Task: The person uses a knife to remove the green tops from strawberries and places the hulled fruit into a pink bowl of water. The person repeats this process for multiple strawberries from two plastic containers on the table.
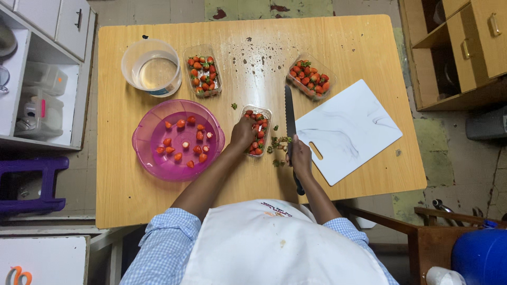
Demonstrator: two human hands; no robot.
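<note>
Pink bowl (pixel 145 138) at left holds water and cut strawberries. My left hand (pixel 242 132) reaches into the middle punnet (pixel 257 130) on the counter (pixel 116 195), fingers curled among berries. My right hand (pixel 300 157) is clamped on the knife (pixel 289 113); white board (pixel 346 129) just right.

White cutting board (pixel 346 129), clear water tub (pixel 152 67), purple stool (pixel 31 182), blue barrel (pixel 480 256)

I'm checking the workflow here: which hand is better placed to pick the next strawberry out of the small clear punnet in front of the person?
Probably the left hand: its fingers already rest in the small clear plastic punnet of strawberries, while the right hand grips the long black-handled knife.
</note>
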